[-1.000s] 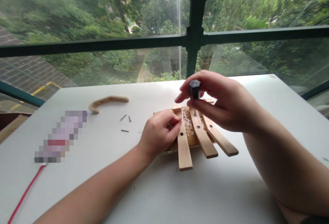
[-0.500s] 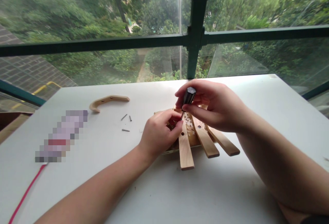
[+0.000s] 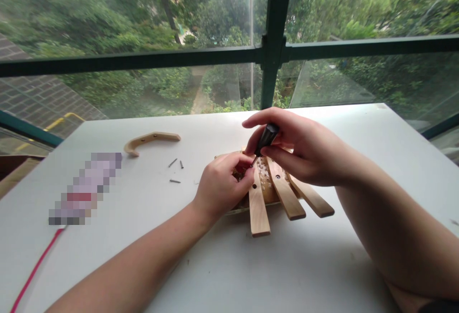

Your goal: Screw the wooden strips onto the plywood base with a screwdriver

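A black-handled screwdriver (image 3: 267, 137) is in my right hand (image 3: 297, 148), tilted, its shaft pointing down and left. My left hand (image 3: 223, 183) is closed in a pinch right at the screwdriver's tip; whatever sits between thumb and finger is hidden. Beneath both hands lies a brown, speckled rounded piece (image 3: 264, 179), mostly covered by them. Wooden slats stick out from it towards me: a left slat (image 3: 259, 212) with a dark hole, a middle slat (image 3: 291, 200) with a screw head in its hole, and a right slat (image 3: 317, 200).
Several loose screws (image 3: 175, 181) lie on the white table (image 3: 215, 274), left of my left hand. Farther back is a curved wooden piece (image 3: 154, 137) with two holes. A blurred-out packet (image 3: 86, 184) with a red cord (image 3: 38, 265) lies at left. Windows stand behind the table.
The screwdriver's handle has leaned a little to the right, and my right index finger has lifted off it. My left hand stays in place.
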Tool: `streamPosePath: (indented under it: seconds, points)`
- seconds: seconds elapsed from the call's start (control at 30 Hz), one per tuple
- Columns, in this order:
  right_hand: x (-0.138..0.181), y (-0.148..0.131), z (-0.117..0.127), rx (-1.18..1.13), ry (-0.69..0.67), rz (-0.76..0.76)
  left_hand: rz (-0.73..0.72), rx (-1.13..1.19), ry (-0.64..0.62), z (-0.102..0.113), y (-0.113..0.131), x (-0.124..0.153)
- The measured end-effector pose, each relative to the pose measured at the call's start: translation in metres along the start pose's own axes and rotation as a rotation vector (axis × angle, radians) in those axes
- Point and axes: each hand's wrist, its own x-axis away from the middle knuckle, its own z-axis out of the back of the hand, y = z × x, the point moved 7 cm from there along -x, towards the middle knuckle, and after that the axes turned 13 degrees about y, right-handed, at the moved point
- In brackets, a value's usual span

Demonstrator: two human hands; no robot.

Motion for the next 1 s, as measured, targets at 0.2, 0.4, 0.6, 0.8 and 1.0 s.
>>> streamPosePath:
  seconds: [0.2, 0.4, 0.6, 0.8, 1.0]
  points:
    - [-0.003, 0.005, -0.004, -0.051, 0.058, 0.053, -0.020, -0.018, -0.017, -0.001, 0.002, -0.001]
    - [-0.006, 0.006, -0.007, 0.002, 0.164, 0.077, -0.059, -0.074, 0.005, 0.000, 0.003, -0.001]
    - [-0.007, 0.012, -0.007, -0.005, 0.211, 0.021, -0.082, -0.065, -0.001, 0.001, 0.002, 0.000]
    - [-0.008, 0.008, -0.006, 0.052, 0.212, 0.063, -0.052, -0.051, 0.014, 0.002, 0.002, 0.000]
    - [-0.004, -0.008, 0.036, 0.132, 0.349, 0.101, 0.017, 0.014, -0.032, 0.000, 0.001, 0.000]
